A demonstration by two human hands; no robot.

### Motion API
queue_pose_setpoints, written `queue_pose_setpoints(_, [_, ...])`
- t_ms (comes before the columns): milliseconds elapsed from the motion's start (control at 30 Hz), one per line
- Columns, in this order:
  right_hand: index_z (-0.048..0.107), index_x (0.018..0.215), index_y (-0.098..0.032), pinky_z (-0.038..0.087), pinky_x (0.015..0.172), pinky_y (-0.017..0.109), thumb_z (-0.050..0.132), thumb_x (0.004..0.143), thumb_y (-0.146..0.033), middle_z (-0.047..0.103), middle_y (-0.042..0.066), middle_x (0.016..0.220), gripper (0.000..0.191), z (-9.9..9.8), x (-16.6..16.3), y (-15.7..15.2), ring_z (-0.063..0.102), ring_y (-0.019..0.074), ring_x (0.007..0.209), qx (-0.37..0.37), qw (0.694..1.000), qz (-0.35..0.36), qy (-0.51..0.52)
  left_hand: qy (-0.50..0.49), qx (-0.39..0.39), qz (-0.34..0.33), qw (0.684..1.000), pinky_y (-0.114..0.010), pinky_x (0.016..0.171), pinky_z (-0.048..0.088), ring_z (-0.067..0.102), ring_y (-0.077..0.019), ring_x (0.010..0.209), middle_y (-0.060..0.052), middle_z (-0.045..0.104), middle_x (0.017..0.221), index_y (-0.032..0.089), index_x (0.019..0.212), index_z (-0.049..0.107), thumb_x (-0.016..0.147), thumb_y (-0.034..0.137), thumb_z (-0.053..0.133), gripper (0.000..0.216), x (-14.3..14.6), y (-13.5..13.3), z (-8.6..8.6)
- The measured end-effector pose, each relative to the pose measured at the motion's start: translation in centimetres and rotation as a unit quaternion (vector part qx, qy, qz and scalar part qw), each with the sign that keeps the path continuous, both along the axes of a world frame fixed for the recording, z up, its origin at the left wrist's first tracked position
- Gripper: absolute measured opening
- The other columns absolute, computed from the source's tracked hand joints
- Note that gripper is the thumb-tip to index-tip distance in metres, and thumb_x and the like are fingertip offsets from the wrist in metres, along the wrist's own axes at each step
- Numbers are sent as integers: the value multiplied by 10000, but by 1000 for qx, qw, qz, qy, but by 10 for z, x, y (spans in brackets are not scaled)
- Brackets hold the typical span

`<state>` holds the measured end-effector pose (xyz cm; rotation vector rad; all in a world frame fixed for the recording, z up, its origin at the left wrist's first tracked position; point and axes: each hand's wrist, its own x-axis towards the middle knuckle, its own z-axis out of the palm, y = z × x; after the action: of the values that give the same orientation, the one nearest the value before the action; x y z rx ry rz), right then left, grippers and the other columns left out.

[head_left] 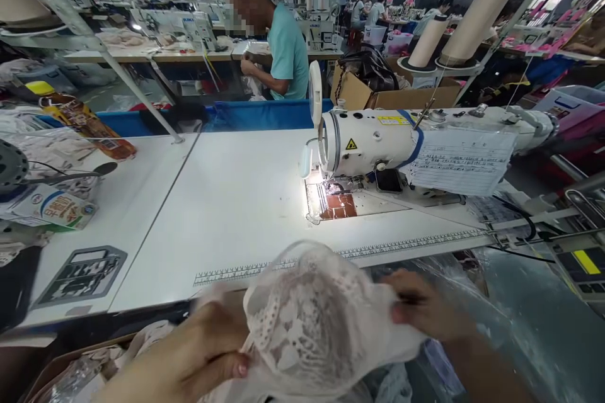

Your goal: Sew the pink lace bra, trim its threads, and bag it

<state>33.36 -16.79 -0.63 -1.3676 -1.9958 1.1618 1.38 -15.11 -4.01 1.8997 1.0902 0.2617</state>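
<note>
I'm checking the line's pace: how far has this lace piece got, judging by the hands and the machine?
Nothing looks sewn yet: the bed under the needle of the sewing machine is bare, lit only by its lamp. In hand: the left hand and right hand both grip the white lace piece near the table edge. Left: bringing it to the needle.

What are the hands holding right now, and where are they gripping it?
Both hold one white lace garment piece: the left hand pinches its lower left edge, the right hand grips its right edge.
</note>
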Motion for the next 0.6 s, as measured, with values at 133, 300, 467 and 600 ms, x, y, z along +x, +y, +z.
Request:
queue_pose_setpoints(133, [522,593,-187,373,537,246,590,917,-485,518,-15,533,446,-51,-26,7,537,157,552,-49,984,77,-156,163,-8,27,986,-355,844,492,700,-317,951,-127,723,909,185,921,745,857,412,628,264,-4,-30,-31])
queue_pose_setpoints(300, [663,801,-199,464,706,303,600,865,-194,721,53,772,90,-67,-17,13,680,231,778,1,980,22,-198,319,36,5,947,-425,924,488,687,-350,1064,-194,695,1204,138,1080,741,887,146,470,332,-17,-54,-70])
queue_pose_setpoints(467, [629,1231,-174,502,664,346,437,1002,-327,669,151,1114,337,-38,38,51,650,277,942,159,913,-132,-352,325,65,-56,942,-564,1202,271,301,-429,1490,-214,357,1592,168,1516,451,721,375,794,890,-42,-51,-88])
queue_pose_setpoints(600, [655,1280,-158,548,811,438,462,980,-257,654,179,1122,370,-38,68,79,594,341,1108,190,906,-125,-358,350,38,-113,929,-585,1244,103,101,-444,1536,-243,146,1647,96,1590,266,659,507,833,1165,-48,-29,-102])
